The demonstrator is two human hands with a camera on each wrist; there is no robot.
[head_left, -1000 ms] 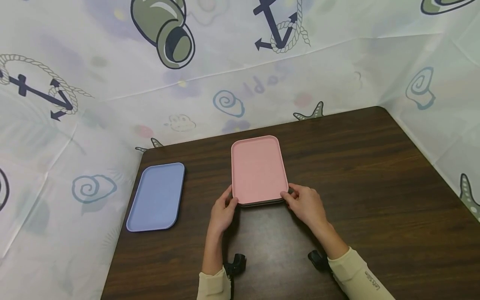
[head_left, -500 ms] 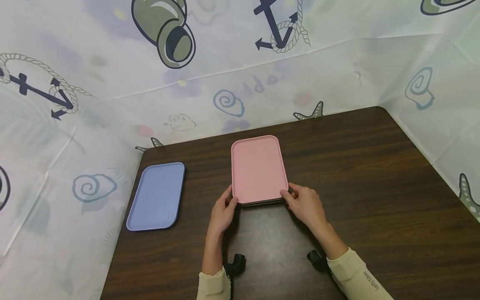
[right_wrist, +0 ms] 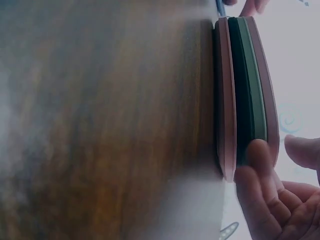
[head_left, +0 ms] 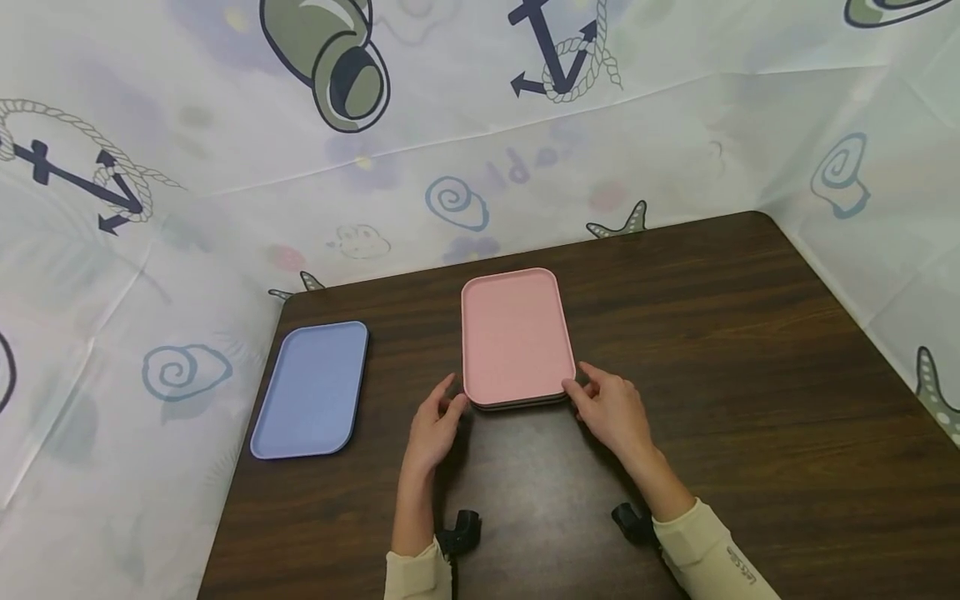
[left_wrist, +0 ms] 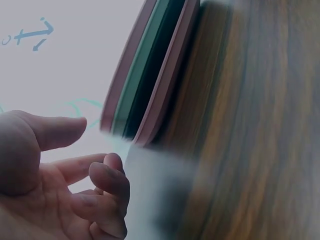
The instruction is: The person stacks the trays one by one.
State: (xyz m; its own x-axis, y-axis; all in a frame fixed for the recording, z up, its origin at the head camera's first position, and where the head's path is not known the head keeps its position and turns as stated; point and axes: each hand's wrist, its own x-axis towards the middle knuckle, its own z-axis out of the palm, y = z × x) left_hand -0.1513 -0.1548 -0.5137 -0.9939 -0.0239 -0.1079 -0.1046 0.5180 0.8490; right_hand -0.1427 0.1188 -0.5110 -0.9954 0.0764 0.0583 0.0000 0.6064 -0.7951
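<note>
A pink tray (head_left: 517, 337) tops a stack in the middle of the table. Under it, the left wrist view shows a green tray (left_wrist: 137, 75), a dark green layer and another pink tray (left_wrist: 169, 75) at the bottom. My left hand (head_left: 431, 435) is just off the stack's near left corner, thumb and fingers apart with nothing between them. At the near right corner is my right hand (head_left: 615, 408). In the right wrist view its fingertips (right_wrist: 259, 155) meet the stack's side, while the thumb stands a little away from the top rim.
A blue tray (head_left: 311, 392) lies alone on the left side of the dark wood table (head_left: 720, 350). A printed cloth (head_left: 420, 108) hangs behind and along both sides of the table. Black wrist devices (head_left: 459, 533) sit below both hands.
My left hand has let go of the stack's left corner and drawn back slightly to the left and toward me. My right hand and the trays stay nearly in place.
</note>
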